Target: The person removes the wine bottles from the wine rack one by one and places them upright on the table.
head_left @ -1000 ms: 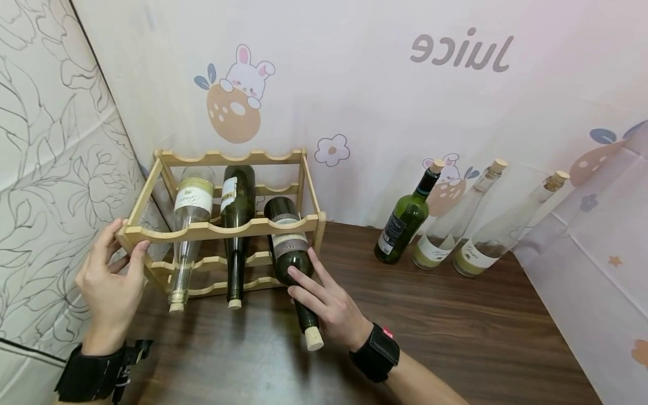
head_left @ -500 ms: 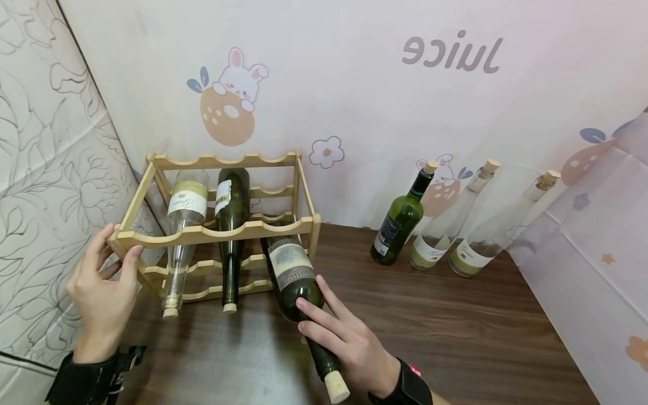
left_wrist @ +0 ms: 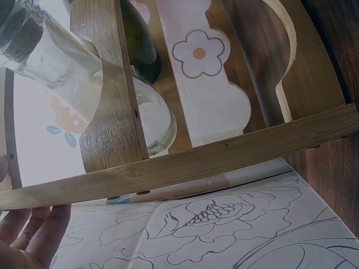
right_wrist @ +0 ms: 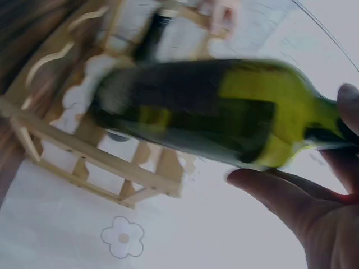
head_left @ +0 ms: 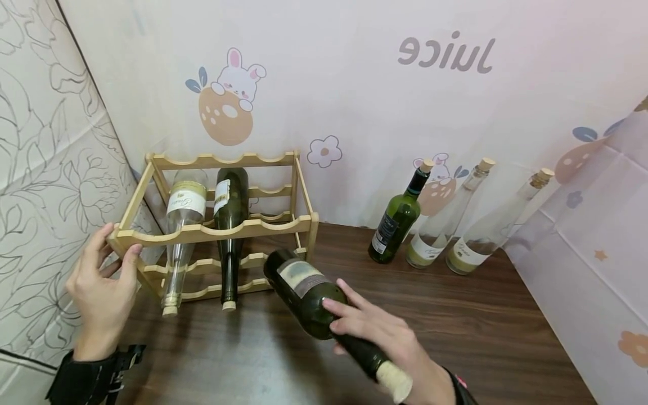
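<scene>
On top of the dark wood-grain table (head_left: 455, 320), w/ pale cartoon-print cloth as backdrop, stands a light bamboo two-tier wine rack (head_left: 212, 228) near the left corner. Left hand (head_left: 101, 292) grips the rack's front-left corner post, thumb and fingers curled round the upper rail; the left wrist view shows only fingertips by the rail. Rack holds two bottles lying neck-forward: a clear glass bottle w/ cream label (head_left: 181, 225) and, just beside it, a dark green bottle w/ white label (head_left: 230, 225); the third slot at right has no bottle in it. Right hand (head_left: 390, 337) grasps a dark green corked wine bottle w/ grey label (head_left: 309, 295) at its shoulder and neck, fingers wrapped on top, bottle tilted, base toward the rack, clear of it, cork toward the person. Against the backdrop at right stand three corked bottles: one green (head_left: 397, 219), two clear (head_left: 440, 230) (head_left: 486, 236), close together, well apart from the rack.
</scene>
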`<action>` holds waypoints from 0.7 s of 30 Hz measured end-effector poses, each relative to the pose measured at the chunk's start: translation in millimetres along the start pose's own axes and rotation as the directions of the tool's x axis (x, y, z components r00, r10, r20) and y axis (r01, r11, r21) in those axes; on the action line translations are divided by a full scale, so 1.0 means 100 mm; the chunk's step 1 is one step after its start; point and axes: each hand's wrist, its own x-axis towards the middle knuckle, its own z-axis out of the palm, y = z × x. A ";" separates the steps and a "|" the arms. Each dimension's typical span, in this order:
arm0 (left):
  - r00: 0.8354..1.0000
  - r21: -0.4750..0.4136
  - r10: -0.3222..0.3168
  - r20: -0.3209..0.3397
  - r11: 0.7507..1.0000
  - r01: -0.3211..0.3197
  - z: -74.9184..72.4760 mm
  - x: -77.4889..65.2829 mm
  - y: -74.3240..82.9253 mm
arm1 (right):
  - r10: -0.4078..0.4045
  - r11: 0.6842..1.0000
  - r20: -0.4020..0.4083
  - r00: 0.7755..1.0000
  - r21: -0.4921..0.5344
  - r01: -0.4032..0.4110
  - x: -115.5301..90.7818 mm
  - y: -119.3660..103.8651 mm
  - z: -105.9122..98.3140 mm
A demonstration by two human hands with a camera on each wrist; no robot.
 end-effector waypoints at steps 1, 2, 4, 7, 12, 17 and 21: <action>1.000 0.000 -0.002 0.001 1.000 0.002 0.00 0.00 0.00 | 0.028 0.999 -0.005 1.000 0.022 -0.027 0.02 0.00 -0.05; 1.000 0.001 -0.003 0.004 1.000 0.003 0.00 0.00 0.00 | 0.070 0.996 0.000 0.998 0.054 -0.070 0.02 -0.01 -0.09; 1.000 0.003 -0.004 0.005 1.000 0.004 -0.01 0.00 0.01 | 0.167 0.982 0.028 0.986 0.090 -0.169 0.03 -0.05 -0.20; 1.000 0.008 -0.003 0.005 1.000 0.003 -0.01 0.00 0.01 | 0.308 0.944 0.085 0.948 0.095 -0.315 0.03 -0.09 -0.37; 1.000 0.014 0.000 0.007 1.000 -0.001 -0.01 -0.01 0.00 | 0.452 0.891 0.137 0.881 -0.029 -0.452 0.05 -0.08 -0.66; 1.000 0.016 0.011 0.006 1.000 -0.011 0.00 0.00 0.00 | 0.483 0.861 0.087 0.871 -0.225 -0.456 0.04 0.03 -0.92; 1.000 0.015 0.010 0.003 1.000 -0.010 0.00 0.00 0.00 | 0.578 0.768 0.035 0.815 -0.360 -0.530 0.00 0.18 -1.14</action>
